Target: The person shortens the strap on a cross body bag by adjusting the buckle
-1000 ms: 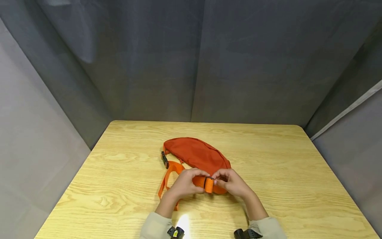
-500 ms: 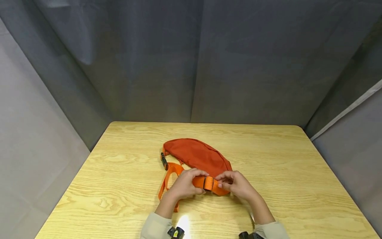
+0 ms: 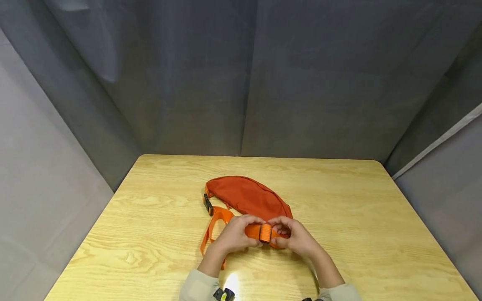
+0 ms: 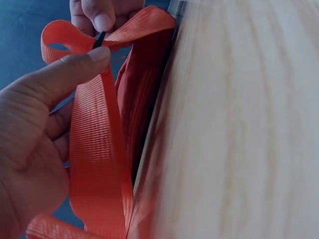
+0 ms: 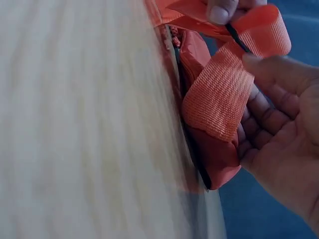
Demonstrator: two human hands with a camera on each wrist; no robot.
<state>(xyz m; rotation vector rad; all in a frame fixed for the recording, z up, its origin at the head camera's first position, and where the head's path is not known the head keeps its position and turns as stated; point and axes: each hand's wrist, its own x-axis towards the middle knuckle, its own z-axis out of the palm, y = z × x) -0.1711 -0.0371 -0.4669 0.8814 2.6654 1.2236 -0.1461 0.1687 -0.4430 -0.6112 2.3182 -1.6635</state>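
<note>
A red-orange waist bag (image 3: 248,194) lies on the wooden table, its orange strap (image 3: 254,230) raised in front of it. A black strap slider (image 4: 99,40) sits on the strap, with a loop of webbing (image 5: 269,31) standing up through it. My left hand (image 3: 238,234) pinches the strap and the slider's left edge between thumb and fingers. On the other side, my right hand (image 3: 297,236) pinches the slider's right edge and the strap, thumb in front. Behind the hands, part of the bag's lower right end is hidden.
The wooden table (image 3: 357,217) extends around the bag, with a dark grey curtain (image 3: 196,83) behind it. At the bag's left end is a black buckle (image 3: 208,204). A loose strap length (image 3: 207,238) trails beside my left forearm.
My right hand shifted right along the strap, then came back to the slider. The webbing loop at the slider has changed shape and now faces up. My left hand stayed nearly in place.
</note>
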